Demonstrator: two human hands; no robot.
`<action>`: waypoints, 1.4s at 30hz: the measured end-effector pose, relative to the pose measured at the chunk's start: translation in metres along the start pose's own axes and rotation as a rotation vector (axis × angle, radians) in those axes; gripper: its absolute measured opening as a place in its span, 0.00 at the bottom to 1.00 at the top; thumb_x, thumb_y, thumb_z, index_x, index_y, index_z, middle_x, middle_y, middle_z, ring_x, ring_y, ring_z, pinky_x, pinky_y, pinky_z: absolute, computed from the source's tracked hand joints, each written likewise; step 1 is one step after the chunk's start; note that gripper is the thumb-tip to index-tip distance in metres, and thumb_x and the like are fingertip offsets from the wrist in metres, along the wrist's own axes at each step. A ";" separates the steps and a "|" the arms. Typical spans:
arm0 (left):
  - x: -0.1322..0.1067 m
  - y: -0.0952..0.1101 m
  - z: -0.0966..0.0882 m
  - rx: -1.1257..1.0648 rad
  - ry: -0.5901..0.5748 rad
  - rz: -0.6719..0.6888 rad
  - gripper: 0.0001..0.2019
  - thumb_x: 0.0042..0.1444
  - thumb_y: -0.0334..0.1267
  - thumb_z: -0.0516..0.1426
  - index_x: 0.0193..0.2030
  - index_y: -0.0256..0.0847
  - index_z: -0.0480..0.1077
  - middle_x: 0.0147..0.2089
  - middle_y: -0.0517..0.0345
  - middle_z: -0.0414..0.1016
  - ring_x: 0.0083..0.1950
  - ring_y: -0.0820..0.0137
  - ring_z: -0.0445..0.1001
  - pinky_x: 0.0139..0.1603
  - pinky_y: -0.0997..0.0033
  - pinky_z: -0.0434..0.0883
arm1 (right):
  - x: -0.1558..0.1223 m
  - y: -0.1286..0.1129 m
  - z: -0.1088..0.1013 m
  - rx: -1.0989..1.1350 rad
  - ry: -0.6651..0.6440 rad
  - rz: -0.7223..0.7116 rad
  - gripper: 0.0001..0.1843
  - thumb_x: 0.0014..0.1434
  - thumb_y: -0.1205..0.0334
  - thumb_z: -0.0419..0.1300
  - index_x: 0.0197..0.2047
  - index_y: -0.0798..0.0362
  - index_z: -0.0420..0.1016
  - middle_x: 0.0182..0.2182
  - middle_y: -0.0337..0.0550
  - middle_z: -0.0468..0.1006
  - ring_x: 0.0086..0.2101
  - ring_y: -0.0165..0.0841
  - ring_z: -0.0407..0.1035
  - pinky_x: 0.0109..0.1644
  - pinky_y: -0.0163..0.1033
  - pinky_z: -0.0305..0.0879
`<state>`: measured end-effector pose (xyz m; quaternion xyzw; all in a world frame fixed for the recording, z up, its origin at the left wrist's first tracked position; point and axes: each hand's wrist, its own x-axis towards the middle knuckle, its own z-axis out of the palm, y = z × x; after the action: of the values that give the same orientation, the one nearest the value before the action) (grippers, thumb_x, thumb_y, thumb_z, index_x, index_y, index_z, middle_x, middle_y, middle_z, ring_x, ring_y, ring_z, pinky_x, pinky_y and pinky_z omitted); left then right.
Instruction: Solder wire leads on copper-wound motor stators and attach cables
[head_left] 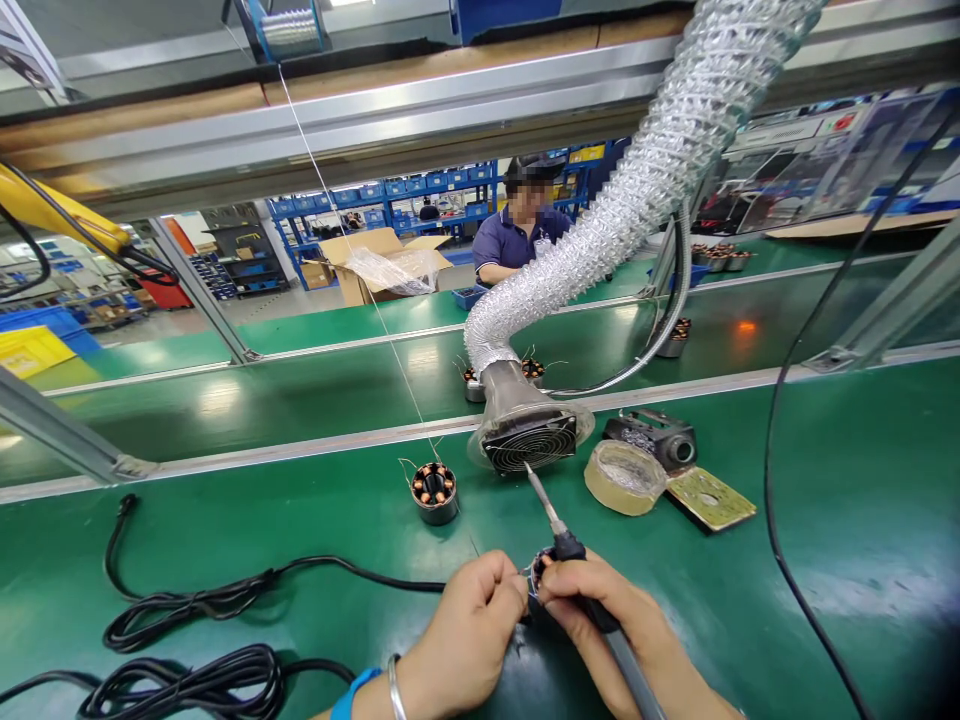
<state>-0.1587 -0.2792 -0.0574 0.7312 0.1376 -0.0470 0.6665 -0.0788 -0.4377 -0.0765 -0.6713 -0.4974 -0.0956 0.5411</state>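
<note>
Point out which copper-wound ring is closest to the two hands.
The partly hidden ring between the left hand and right hand; the others, like the lone ring left of the fan, stand clear of both.

A co-worker (pixel 517 238) in a dark blue shirt was across the way, partly behind a silver ribbed hose (pixel 637 180).

An open cardboard box (pixel 352 289) with clear plastic (pixel 401 268) in its mouth stood left of that person, and blue shelving (pixel 291 250) rose behind. At the far left a yellow bin (pixel 34 352) lay beside blue plastic (pixel 60 322); above it, a yellow fixture (pixel 67 208), perhaps a jointed arm, was cut off by the edge.
</note>
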 end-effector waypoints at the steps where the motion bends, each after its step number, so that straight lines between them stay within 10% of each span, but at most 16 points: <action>1: 0.000 0.000 0.000 0.024 0.002 0.013 0.21 0.58 0.57 0.52 0.26 0.42 0.55 0.21 0.70 0.49 0.25 0.75 0.48 0.26 0.73 0.49 | 0.001 -0.002 -0.001 0.001 -0.017 -0.012 0.13 0.61 0.74 0.54 0.46 0.48 0.66 0.33 0.39 0.74 0.34 0.30 0.73 0.40 0.32 0.73; 18: -0.002 0.000 -0.001 0.022 -0.058 0.005 0.20 0.60 0.56 0.52 0.28 0.42 0.57 0.20 0.70 0.49 0.24 0.75 0.48 0.25 0.74 0.48 | 0.002 -0.005 -0.003 -0.014 0.015 0.029 0.11 0.60 0.73 0.57 0.45 0.50 0.69 0.34 0.42 0.78 0.34 0.32 0.74 0.39 0.35 0.74; 29: -0.005 0.001 0.001 0.163 0.039 0.068 0.17 0.63 0.48 0.50 0.27 0.42 0.56 0.23 0.68 0.51 0.26 0.74 0.50 0.28 0.73 0.51 | -0.008 -0.035 -0.040 -0.037 0.196 0.137 0.21 0.64 0.70 0.54 0.60 0.47 0.69 0.34 0.41 0.79 0.32 0.33 0.75 0.37 0.37 0.74; 42: -0.011 -0.008 0.006 0.068 0.082 0.006 0.17 0.62 0.50 0.50 0.28 0.42 0.57 0.21 0.70 0.47 0.23 0.75 0.47 0.24 0.74 0.48 | -0.021 -0.044 -0.042 -0.067 0.184 0.170 0.10 0.59 0.67 0.56 0.43 0.51 0.73 0.27 0.39 0.75 0.25 0.31 0.68 0.26 0.36 0.64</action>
<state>-0.1707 -0.2862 -0.0625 0.7553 0.1608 -0.0196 0.6351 -0.1054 -0.4878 -0.0460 -0.7171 -0.3836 -0.1271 0.5678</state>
